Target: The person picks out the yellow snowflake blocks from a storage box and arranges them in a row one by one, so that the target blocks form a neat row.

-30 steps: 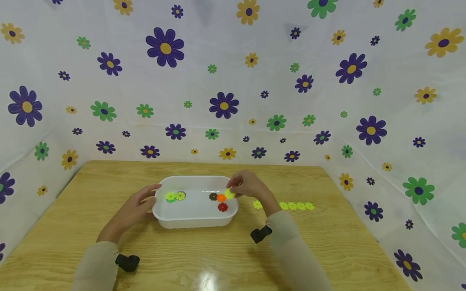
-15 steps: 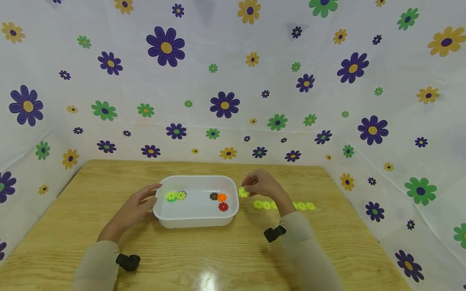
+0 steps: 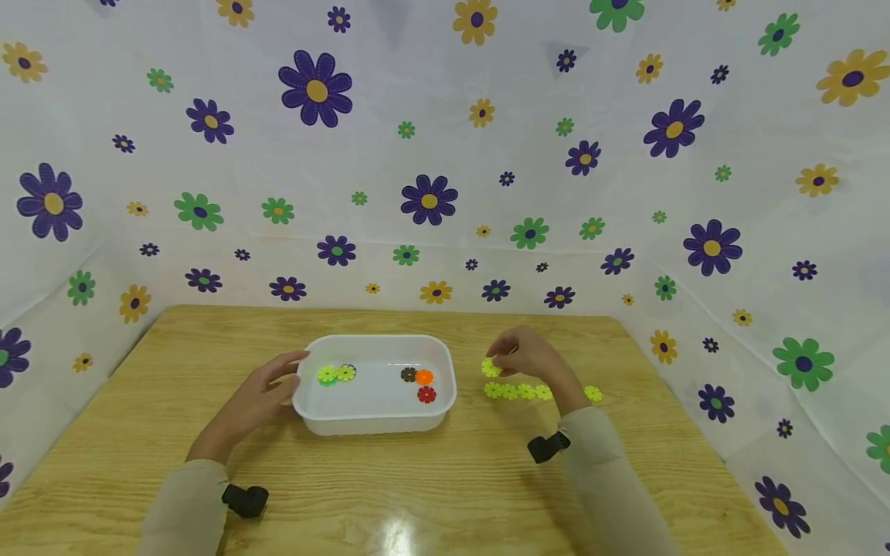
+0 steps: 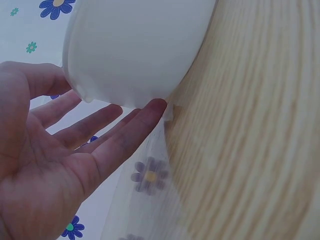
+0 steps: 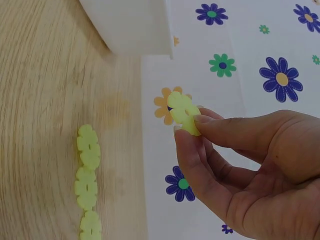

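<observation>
My right hand (image 3: 530, 355) pinches a yellow-green, flower-shaped plastic disc (image 5: 183, 112) between thumb and fingertips. It hovers above the table, behind a row of similar yellow-green discs (image 3: 509, 392). Part of that row is hidden by my right wrist in the head view. At the left end of a white plastic tub (image 3: 375, 424), my left hand (image 3: 267, 390) rests its fairly straight fingers against the wall. Inside the tub lie yellow-green discs (image 3: 327, 375) on the left, partly over others. A brown disc (image 3: 408, 374), an orange disc (image 3: 424, 377) and a red disc (image 3: 426, 394) lie on its right.
The wood-grain table (image 3: 334, 494) carries the tub and the row of discs. White cloth (image 3: 445, 139) printed with flowers stands behind the table and along both sides. A small black camera (image 3: 245, 500) is strapped to each wrist.
My right hand has carried the yellow-green disc out from over the tub's right end, rightward to behind the row. The left hand and the tub have stayed in place.
</observation>
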### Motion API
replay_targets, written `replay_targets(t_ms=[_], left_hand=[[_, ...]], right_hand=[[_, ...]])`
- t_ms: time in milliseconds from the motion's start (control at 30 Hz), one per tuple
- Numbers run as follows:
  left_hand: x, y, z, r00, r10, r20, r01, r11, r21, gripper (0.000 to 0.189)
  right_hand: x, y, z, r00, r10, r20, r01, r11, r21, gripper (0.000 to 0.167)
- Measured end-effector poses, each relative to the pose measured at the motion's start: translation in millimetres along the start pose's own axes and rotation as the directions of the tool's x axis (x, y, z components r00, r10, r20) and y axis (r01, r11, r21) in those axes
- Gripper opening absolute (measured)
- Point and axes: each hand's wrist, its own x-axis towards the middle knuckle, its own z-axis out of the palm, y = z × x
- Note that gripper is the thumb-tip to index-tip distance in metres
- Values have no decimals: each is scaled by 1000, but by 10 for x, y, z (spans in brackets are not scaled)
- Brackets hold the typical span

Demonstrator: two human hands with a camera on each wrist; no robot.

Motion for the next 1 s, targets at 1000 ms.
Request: replay_targets(t_ms=[1000], left_hand=[[-23,12,-9,1000,10,2,-10,1000,-20,58]], right_hand=[[-324,662,-454,992,106,-69,-104,994,25,23]])
